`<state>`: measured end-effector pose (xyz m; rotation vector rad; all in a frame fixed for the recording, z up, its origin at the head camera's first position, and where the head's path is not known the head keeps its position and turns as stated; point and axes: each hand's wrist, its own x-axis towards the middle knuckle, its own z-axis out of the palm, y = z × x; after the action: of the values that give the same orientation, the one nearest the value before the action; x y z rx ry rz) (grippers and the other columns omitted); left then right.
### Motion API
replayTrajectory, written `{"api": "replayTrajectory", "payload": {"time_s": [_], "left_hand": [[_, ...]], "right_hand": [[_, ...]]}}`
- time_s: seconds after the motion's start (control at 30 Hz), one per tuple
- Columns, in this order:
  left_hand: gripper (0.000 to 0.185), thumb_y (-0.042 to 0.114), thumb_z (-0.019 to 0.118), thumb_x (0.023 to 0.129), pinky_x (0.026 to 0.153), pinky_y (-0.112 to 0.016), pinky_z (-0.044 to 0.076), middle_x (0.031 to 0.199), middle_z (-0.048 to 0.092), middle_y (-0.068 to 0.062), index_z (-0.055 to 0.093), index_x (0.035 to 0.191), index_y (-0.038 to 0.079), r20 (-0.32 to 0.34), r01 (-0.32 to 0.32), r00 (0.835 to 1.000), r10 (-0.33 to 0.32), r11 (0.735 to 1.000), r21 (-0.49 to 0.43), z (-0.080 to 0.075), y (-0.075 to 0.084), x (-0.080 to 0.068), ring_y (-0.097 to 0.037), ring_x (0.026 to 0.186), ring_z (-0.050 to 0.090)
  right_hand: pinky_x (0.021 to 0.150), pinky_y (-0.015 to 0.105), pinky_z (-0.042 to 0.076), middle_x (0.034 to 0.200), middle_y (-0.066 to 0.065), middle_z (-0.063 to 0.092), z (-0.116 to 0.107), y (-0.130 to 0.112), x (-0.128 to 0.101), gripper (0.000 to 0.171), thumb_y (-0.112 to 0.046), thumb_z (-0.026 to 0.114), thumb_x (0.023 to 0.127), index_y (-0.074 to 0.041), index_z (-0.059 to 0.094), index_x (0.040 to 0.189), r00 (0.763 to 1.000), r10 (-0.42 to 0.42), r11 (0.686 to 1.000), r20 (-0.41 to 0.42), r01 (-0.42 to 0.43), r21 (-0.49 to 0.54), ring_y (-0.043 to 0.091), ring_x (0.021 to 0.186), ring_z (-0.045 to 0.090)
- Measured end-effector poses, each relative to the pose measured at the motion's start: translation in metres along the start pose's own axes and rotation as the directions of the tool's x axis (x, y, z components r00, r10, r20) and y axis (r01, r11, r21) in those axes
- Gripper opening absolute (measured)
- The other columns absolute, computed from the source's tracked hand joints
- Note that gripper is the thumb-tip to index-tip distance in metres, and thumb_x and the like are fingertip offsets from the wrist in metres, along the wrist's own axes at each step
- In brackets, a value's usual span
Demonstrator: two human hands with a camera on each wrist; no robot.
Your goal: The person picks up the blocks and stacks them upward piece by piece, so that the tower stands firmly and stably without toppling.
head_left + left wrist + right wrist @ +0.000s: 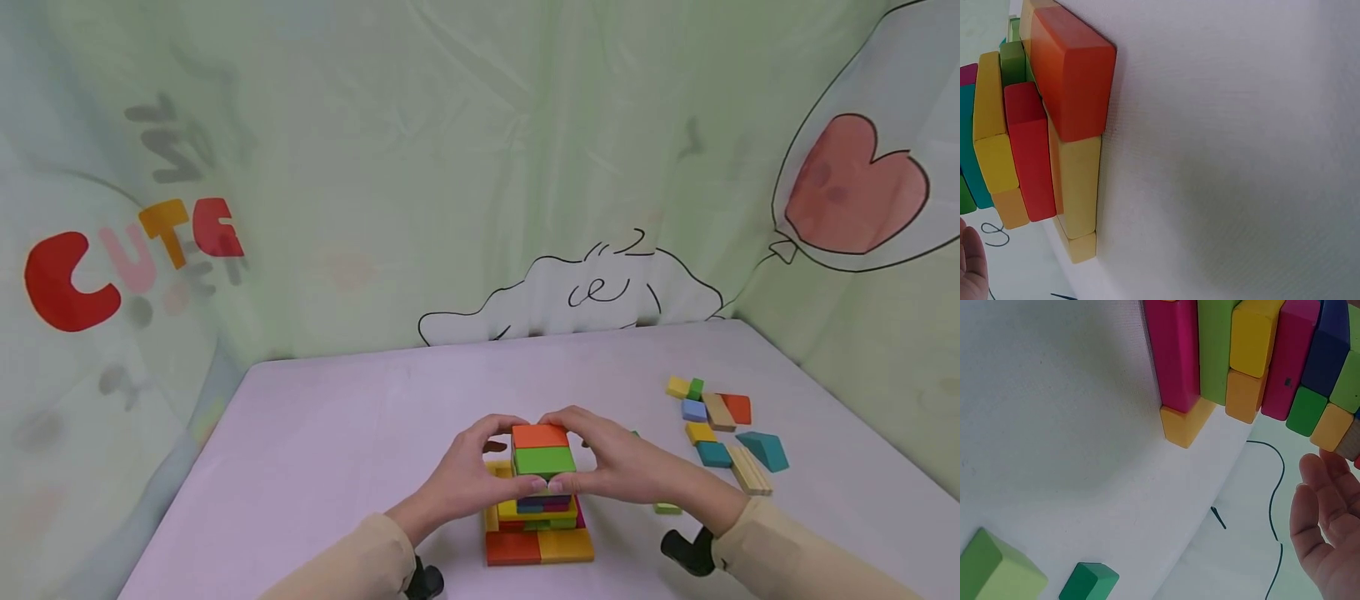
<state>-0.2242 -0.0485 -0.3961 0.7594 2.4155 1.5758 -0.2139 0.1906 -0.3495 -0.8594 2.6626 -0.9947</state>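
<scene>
A layered tower of coloured wooden building blocks stands on the table, with an orange block [540,436] and a green block [544,461] at its top. Around this top part, my left hand [468,471] holds the left side and my right hand [618,462] the right. Both thumbs press the front just under the green block; the other fingers curve behind, partly hidden. Low in the tower, the left wrist view shows a red block [1029,150] and an orange-red block [1079,94]. In the right wrist view, a magenta block [1175,356] lies at the base.
Loose blocks lie to the right, among them a teal block [763,450], a ridged wooden block [748,469] and a red block [737,408]. A light green block [667,507] is near my right forearm. A printed curtain [337,208] hangs behind the lilac table [300,467].
</scene>
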Motion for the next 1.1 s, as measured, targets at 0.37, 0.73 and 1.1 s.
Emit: {"api": "replayTrajectory", "payload": {"time_s": [0.37,0.73,1.1], "left_hand": [[0.055,0.031,0.083,0.086,0.11,-0.05,0.05,0.127,0.065,0.003,0.059,0.132,0.016,-0.005,-0.032,0.999,0.032,0.999,-0.006,0.003,0.001,0.001,-0.017,0.124,0.057],[0.055,0.033,0.084,0.085,0.108,-0.05,0.051,0.128,0.064,0.004,0.059,0.133,0.018,-0.016,0.038,0.999,-0.038,0.999,0.017,0.003,0.005,0.0,-0.02,0.124,0.058],[0.055,0.033,0.084,0.085,0.108,-0.052,0.051,0.129,0.064,0.002,0.059,0.133,0.018,-0.013,0.032,0.999,-0.031,0.999,0.015,0.003,0.006,-0.001,-0.022,0.123,0.058]], "right_hand": [[0.103,0.065,0.05,0.137,0.005,0.059,0.0,0.002,-0.001,0.07,-0.045,0.077,0.089,-0.013,0.049,0.146,1.0,-0.002,1.0,0.002,0.002,-0.005,0.032,0.126,0.054],[0.097,0.054,0.055,0.136,0.02,0.062,-0.034,0.048,-0.006,0.05,-0.032,0.055,0.106,-0.002,0.051,0.145,0.982,0.117,0.99,-0.149,-0.126,-0.056,0.037,0.122,0.06],[0.077,0.034,0.057,0.097,0.003,0.064,-0.035,0.119,-0.014,0.034,-0.01,0.078,0.086,0.0,0.068,0.118,0.921,0.39,0.899,-0.02,-0.385,-0.211,0.019,0.09,0.055]]}}
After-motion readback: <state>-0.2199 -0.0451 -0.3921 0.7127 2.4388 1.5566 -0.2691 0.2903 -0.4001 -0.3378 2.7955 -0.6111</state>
